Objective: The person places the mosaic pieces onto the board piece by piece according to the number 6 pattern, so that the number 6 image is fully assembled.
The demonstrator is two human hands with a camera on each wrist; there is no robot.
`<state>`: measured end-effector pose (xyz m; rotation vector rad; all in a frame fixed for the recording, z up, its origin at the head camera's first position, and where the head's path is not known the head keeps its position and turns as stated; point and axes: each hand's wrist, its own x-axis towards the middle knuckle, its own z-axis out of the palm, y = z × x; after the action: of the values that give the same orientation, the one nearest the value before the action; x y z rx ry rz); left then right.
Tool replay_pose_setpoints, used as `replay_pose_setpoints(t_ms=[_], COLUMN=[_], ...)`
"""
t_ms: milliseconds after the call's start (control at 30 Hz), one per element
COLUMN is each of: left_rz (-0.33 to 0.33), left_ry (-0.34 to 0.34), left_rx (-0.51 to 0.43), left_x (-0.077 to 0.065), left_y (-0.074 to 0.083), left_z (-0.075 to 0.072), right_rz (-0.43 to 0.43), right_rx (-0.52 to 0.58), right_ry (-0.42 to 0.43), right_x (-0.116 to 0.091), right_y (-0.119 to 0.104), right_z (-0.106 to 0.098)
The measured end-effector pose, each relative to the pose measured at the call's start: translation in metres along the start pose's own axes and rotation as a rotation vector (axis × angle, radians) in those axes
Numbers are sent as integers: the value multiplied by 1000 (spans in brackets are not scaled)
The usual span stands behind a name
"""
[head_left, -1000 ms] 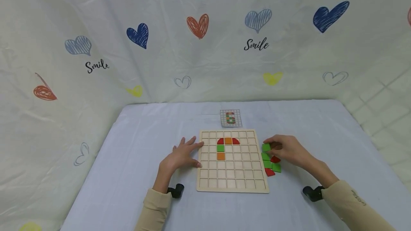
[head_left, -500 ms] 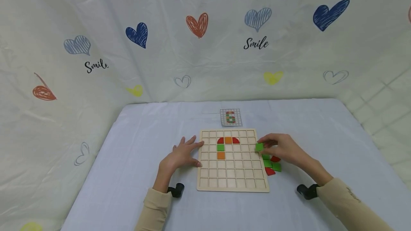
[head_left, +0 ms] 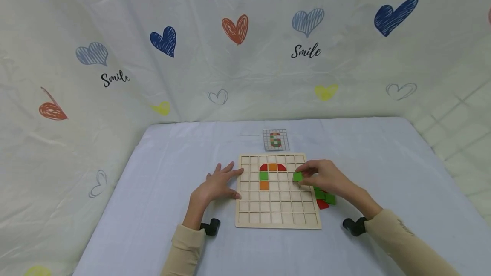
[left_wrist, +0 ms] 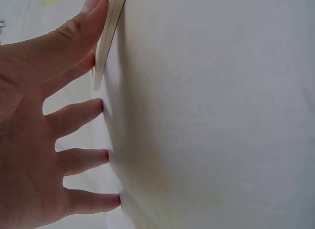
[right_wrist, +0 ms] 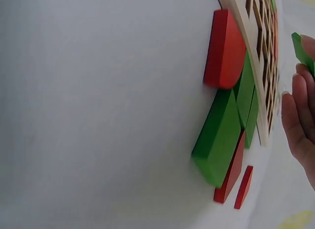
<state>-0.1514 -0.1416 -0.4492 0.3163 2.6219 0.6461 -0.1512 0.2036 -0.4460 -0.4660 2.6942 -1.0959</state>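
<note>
A square wooden grid board (head_left: 276, 221) lies on the white cloth. My left hand (head_left: 215, 185) has its fingers spread, thumb and index finger at the board's left edge; in the left wrist view the other fingertips touch the cloth. Over the right part of the board, my right hand (head_left: 325, 177) pinches a green square tile (head_left: 297, 177) between thumb and fingers. Set in the grid are a red curved tile (head_left: 263, 168), an orange tile (head_left: 272, 167), another red curved tile (head_left: 281, 168), a green tile (head_left: 263, 176) and a lower orange tile (head_left: 264, 185).
Loose green tiles (right_wrist: 219, 135) and red tiles (right_wrist: 226, 49) lie beside the board's right edge, some overlapping. Behind the board lies a printed pattern card (head_left: 283, 144) showing a coloured shape on a grid. A white sheet with hearts (head_left: 235, 30) hangs behind the table.
My right hand has picked the green tile from the loose pile and carried it left, over the board. The left hand has stayed in place.
</note>
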Motion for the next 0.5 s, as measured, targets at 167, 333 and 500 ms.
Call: replay_pose_setpoints(t_ms=[167,333,500], left_rz=[0,2,1], left_ry=[-2,-9,-13], left_rx=[-1,5,6], left_x=[0,1,0], left_y=[0,0,0], left_z=[-1,-1,-2], right_rz=[-32,-24,-46], right_rx=[-11,-7,0], right_ry=[-9,-24,-54], right_x=[5,10,16], right_y=[-6,-10,-13], right_z=[9,17,24])
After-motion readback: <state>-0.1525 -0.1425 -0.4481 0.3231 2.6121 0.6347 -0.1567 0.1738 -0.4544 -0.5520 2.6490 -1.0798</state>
